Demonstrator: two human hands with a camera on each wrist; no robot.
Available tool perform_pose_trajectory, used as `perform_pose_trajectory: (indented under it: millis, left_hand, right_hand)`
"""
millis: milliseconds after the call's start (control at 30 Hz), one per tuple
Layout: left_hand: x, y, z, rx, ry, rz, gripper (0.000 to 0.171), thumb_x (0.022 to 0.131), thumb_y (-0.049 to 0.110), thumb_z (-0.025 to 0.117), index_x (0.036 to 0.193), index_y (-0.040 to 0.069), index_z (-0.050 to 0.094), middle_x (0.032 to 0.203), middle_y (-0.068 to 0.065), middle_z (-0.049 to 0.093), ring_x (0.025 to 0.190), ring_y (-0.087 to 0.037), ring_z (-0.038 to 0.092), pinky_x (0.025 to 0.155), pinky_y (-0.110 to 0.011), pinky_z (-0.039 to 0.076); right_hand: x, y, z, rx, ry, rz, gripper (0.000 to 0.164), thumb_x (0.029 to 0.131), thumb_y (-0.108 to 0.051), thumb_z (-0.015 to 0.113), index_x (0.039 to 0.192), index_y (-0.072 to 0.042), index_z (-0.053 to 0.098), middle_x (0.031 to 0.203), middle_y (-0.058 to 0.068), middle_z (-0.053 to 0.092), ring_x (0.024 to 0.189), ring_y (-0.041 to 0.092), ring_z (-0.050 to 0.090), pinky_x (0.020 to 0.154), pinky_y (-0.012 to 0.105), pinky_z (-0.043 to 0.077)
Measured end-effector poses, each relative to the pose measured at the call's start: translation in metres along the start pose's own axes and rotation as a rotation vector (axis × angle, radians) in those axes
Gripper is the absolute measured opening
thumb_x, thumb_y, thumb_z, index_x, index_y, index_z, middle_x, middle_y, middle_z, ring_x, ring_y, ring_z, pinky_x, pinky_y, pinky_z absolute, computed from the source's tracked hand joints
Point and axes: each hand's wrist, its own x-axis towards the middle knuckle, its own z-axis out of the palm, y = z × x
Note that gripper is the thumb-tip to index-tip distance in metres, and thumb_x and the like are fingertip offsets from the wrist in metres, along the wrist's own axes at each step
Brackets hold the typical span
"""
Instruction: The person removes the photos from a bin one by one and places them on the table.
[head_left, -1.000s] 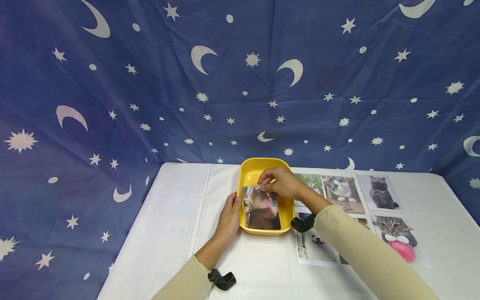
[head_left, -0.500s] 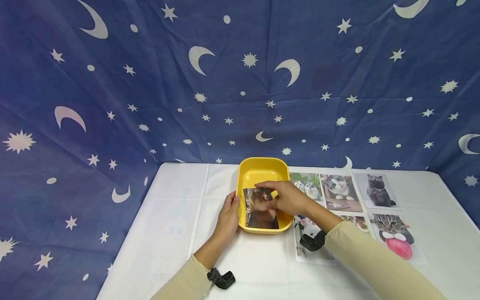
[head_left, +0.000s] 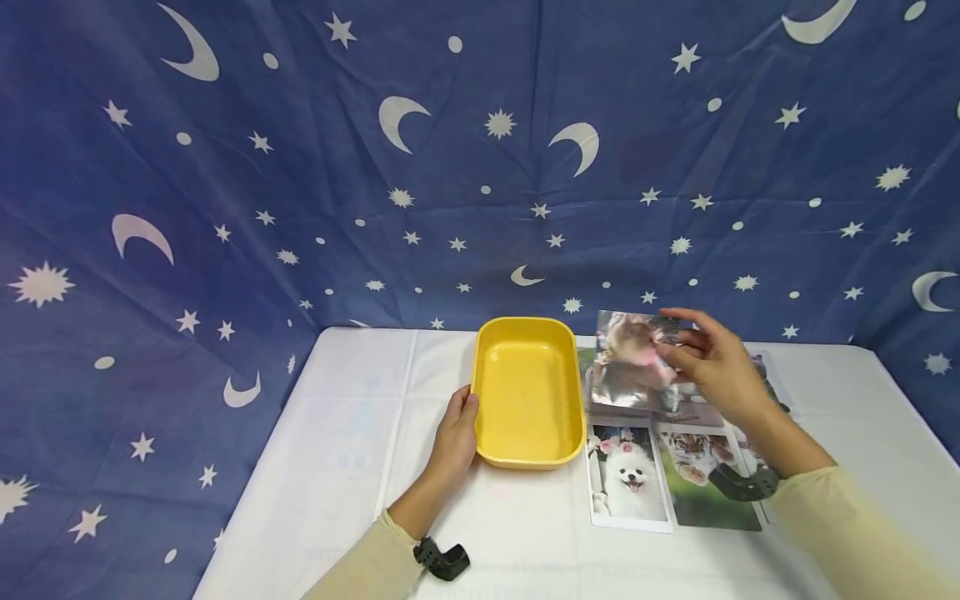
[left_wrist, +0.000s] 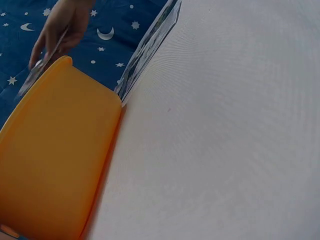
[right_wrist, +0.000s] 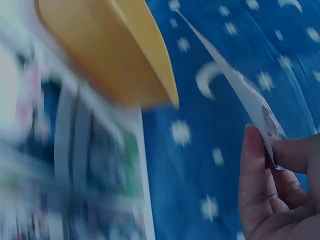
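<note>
A photo print of a furry animal is pinched by its right side between the thumb and fingers of my right hand. It is held up above the photos on the table, to the right of the yellow tray. My left hand grips that tray by its left side; nothing lies inside it. In the right wrist view the held print appears nearly edge-on, with a pale back. The tray's outer wall fills the left of the left wrist view.
Several photos lie in two rows right of the tray, among them a white dog photo and a tiger cub photo. The held print and right arm partly cover others. A white cloth covers the table; a blue star-and-moon curtain hangs behind.
My right hand has picked the photo print out of the tray and carried it up and to the right. The left hand stays at the tray's side.
</note>
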Motion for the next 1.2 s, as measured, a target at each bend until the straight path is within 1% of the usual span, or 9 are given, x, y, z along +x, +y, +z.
perform_pose_trajectory:
  millis: [133, 267, 400, 533, 667, 833, 967, 1067, 1200]
  left_hand:
    - [-0.002, 0.0, 0.001, 0.004, -0.005, -0.009, 0.05, 0.112, 0.038, 0.037, 0.155, 0.014, 0.038, 0.161, -0.009, 0.04, 0.151, -0.03, 0.035, 0.126, -0.051, 0.026]
    - [-0.004, 0.001, 0.002, -0.001, -0.01, -0.001, 0.049, 0.112, 0.038, 0.037, 0.155, 0.014, 0.038, 0.159, -0.009, 0.042, 0.148, -0.03, 0.039, 0.125, -0.051, 0.028]
    - [-0.004, 0.002, 0.002, -0.008, -0.008, -0.001, 0.049, 0.112, 0.038, 0.037, 0.154, 0.014, 0.039, 0.158, -0.009, 0.044, 0.146, -0.029, 0.041, 0.124, -0.05, 0.03]
    - [-0.005, 0.002, 0.002, -0.016, -0.017, 0.004, 0.049, 0.112, 0.037, 0.036, 0.154, 0.013, 0.038, 0.156, -0.01, 0.046, 0.144, -0.03, 0.044, 0.123, -0.05, 0.032]
    - [-0.006, 0.001, 0.001, -0.013, -0.015, -0.004, 0.048, 0.112, 0.038, 0.037, 0.154, 0.014, 0.039, 0.156, -0.009, 0.047, 0.144, -0.029, 0.045, 0.123, -0.05, 0.032]
    - [-0.008, 0.002, -0.001, 0.003, -0.01, -0.007, 0.049, 0.112, 0.039, 0.037, 0.154, 0.015, 0.039, 0.157, -0.009, 0.045, 0.145, -0.029, 0.043, 0.124, -0.05, 0.031]
    - [-0.008, 0.001, -0.003, 0.008, -0.006, -0.001, 0.05, 0.111, 0.04, 0.037, 0.155, 0.015, 0.039, 0.159, -0.009, 0.043, 0.146, -0.029, 0.042, 0.124, -0.051, 0.03]
    - [-0.008, 0.0, -0.003, 0.0, -0.011, 0.0, 0.05, 0.112, 0.039, 0.037, 0.155, 0.015, 0.038, 0.159, -0.009, 0.043, 0.146, -0.029, 0.041, 0.124, -0.051, 0.03]
    - [-0.01, -0.001, -0.004, -0.002, -0.019, -0.004, 0.051, 0.111, 0.041, 0.037, 0.155, 0.015, 0.037, 0.16, -0.008, 0.041, 0.148, -0.029, 0.039, 0.125, -0.051, 0.028]
  right_hand:
    - [-0.021, 0.021, -0.055, -0.004, 0.127, 0.013, 0.061, 0.098, -0.004, 0.066, 0.152, -0.022, 0.044, 0.098, -0.014, 0.069, 0.074, 0.004, 0.068, 0.06, 0.023, 0.059]
    - [-0.041, 0.047, -0.103, -0.046, 0.279, 0.078, 0.061, 0.099, -0.003, 0.065, 0.15, -0.028, 0.043, 0.095, -0.021, 0.064, 0.072, -0.005, 0.065, 0.057, 0.016, 0.054]
    - [-0.054, 0.075, -0.138, -0.222, 0.357, 0.146, 0.064, 0.101, -0.004, 0.061, 0.155, -0.033, 0.04, 0.098, -0.031, 0.053, 0.075, -0.015, 0.058, 0.057, 0.01, 0.051]
    - [-0.063, 0.103, -0.166, -0.271, 0.33, 0.128, 0.069, 0.102, 0.003, 0.055, 0.158, -0.032, 0.037, 0.099, -0.036, 0.05, 0.077, -0.019, 0.055, 0.054, 0.011, 0.048]
    - [-0.07, 0.127, -0.192, -0.216, 0.267, 0.112, 0.073, 0.101, 0.008, 0.054, 0.159, -0.032, 0.037, 0.095, -0.036, 0.055, 0.074, -0.014, 0.057, 0.051, 0.013, 0.046]
    - [-0.078, 0.161, -0.218, -0.145, 0.211, 0.149, 0.075, 0.1, 0.007, 0.056, 0.156, -0.039, 0.039, 0.092, -0.038, 0.058, 0.07, -0.008, 0.058, 0.049, 0.014, 0.044]
    - [-0.084, 0.185, -0.227, -0.071, 0.181, 0.167, 0.073, 0.099, 0.005, 0.059, 0.152, -0.043, 0.044, 0.092, -0.036, 0.063, 0.07, -0.007, 0.062, 0.05, 0.015, 0.046]
    - [-0.087, 0.195, -0.228, -0.017, 0.183, 0.155, 0.072, 0.099, 0.007, 0.059, 0.15, -0.042, 0.047, 0.091, -0.032, 0.066, 0.069, -0.005, 0.064, 0.05, 0.017, 0.049]
    - [-0.091, 0.2, -0.228, -0.045, 0.209, 0.177, 0.075, 0.098, 0.01, 0.057, 0.149, -0.045, 0.047, 0.087, -0.032, 0.064, 0.065, -0.005, 0.063, 0.049, 0.018, 0.051]
